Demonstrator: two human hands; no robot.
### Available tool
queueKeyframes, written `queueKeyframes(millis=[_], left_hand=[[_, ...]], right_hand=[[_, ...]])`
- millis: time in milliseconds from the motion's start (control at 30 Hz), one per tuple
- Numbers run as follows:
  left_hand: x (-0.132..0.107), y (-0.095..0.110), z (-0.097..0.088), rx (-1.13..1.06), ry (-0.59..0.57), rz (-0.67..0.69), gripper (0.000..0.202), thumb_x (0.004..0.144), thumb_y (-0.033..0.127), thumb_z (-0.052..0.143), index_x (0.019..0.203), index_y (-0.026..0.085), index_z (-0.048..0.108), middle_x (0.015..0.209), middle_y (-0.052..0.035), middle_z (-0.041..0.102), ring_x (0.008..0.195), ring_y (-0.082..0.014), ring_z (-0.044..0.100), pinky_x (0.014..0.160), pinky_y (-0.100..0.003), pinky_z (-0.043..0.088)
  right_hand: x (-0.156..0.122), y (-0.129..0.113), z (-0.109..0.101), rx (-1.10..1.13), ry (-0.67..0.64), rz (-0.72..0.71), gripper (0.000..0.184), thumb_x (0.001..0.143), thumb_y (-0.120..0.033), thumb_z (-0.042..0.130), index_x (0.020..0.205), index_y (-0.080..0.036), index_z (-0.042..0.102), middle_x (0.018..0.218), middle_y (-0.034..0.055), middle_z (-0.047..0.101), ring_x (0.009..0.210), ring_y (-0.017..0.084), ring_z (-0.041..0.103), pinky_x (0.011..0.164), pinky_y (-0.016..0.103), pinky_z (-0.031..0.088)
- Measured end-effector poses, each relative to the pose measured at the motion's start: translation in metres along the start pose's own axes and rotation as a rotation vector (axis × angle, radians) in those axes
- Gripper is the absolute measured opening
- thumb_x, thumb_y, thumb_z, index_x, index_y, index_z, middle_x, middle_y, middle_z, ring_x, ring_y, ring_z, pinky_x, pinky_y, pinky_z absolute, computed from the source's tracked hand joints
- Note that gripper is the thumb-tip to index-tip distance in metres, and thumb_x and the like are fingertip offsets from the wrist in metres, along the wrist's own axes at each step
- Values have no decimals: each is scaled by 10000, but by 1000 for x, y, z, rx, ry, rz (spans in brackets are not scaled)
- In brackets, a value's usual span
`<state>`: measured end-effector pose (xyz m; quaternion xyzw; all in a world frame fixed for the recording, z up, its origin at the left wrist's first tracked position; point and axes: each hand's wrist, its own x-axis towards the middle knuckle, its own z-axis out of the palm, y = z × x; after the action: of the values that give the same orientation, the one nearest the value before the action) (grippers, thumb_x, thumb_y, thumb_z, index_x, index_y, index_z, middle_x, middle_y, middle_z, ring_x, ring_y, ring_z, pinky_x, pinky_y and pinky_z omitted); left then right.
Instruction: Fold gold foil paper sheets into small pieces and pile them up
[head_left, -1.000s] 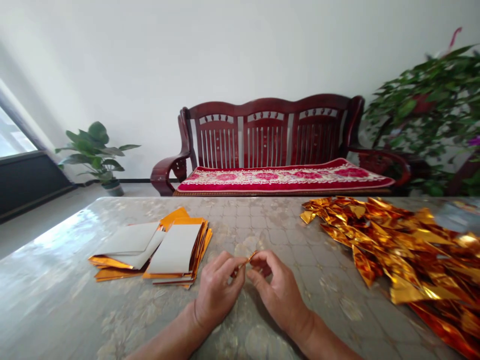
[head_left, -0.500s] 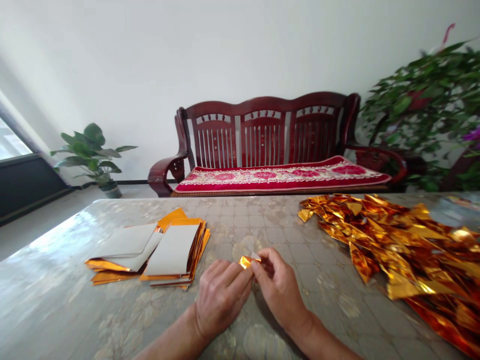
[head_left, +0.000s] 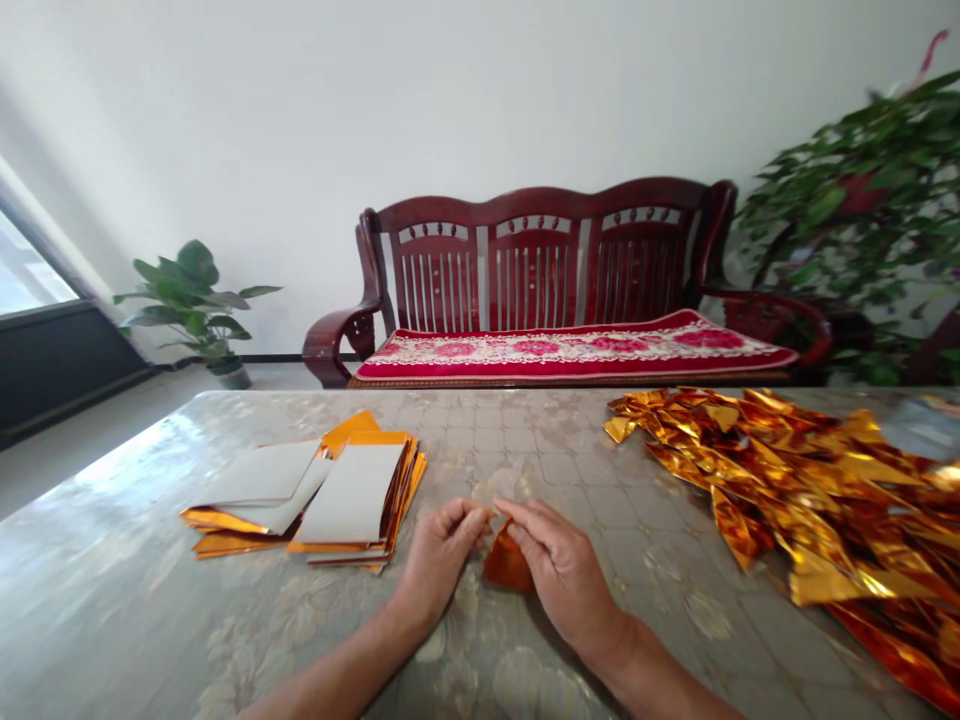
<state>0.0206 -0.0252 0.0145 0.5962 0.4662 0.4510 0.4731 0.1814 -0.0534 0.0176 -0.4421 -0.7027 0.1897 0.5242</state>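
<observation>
A small folded piece of gold foil paper (head_left: 507,563) lies on the patterned table (head_left: 150,620), between my two hands. My left hand (head_left: 439,558) has its fingers curled and pinches the piece's left edge. Pressing on the piece's top and right side is my right hand (head_left: 564,572), fingers stretched and close together. To the left lies a stack of flat foil sheets (head_left: 330,500), grey backs up with gold edges showing. A large heap of folded gold foil pieces (head_left: 795,500) covers the table's right side.
Beyond the table stands a dark red wooden bench (head_left: 540,290) with a red floral cushion. A potted plant (head_left: 196,305) stands on the floor at the left, a large leafy plant (head_left: 862,210) at the right. A window is at the far left.
The foil piece was held up at my fingertips; now it is down on the table under both hands, showing a wider folded face. Both hands have lowered with it.
</observation>
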Motion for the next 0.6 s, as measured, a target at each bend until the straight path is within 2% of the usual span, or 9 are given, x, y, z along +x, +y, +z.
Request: queueKeyframes(millis=[133, 233, 300, 433, 600], left_hand=[[-2, 0, 5, -260, -124, -153, 392, 759, 520, 705, 683, 154, 590, 518, 54, 508, 474, -66, 403, 501, -187, 317], [-3, -1, 6, -359, -137, -186, 421, 705, 533, 766, 703, 146, 598, 523, 55, 513, 475, -58, 402, 501, -181, 312], [-4, -2, 5, -378, -132, -193, 434, 680, 534, 792, 701, 140, 609, 524, 50, 522, 478, -57, 409, 501, -180, 313], [-3, -4, 4, -372, -122, -194, 441, 659, 532, 810, 691, 132, 627, 512, 45, 525, 474, -57, 411, 498, -182, 310], [-5, 0, 5, -251, -93, -133, 403, 671, 507, 789, 683, 129, 650, 521, 33, 540, 494, -76, 436, 516, -200, 339]], right_hand=[[-2, 3, 0, -11, -16, 40, 331, 920, -192, 509, 1202, -243, 676, 1009, 45, 736, 920, 169, 692, 841, 281, 557], [-3, 4, 1, 0, -36, 108, 385, 908, -200, 521, 1280, -233, 615, 893, 5, 731, 792, 140, 685, 790, 248, 554], [-3, 5, 1, 13, -58, 129, 397, 910, -208, 522, 1300, -233, 591, 819, -23, 713, 739, 126, 670, 766, 229, 546], [-4, 6, 2, 16, -79, 130, 400, 925, -209, 515, 1322, -234, 558, 817, -33, 710, 751, 121, 669, 778, 222, 536], [-4, 8, 0, -85, -78, 28, 399, 933, -189, 510, 1325, -252, 555, 856, -11, 719, 816, 147, 684, 822, 264, 544]])
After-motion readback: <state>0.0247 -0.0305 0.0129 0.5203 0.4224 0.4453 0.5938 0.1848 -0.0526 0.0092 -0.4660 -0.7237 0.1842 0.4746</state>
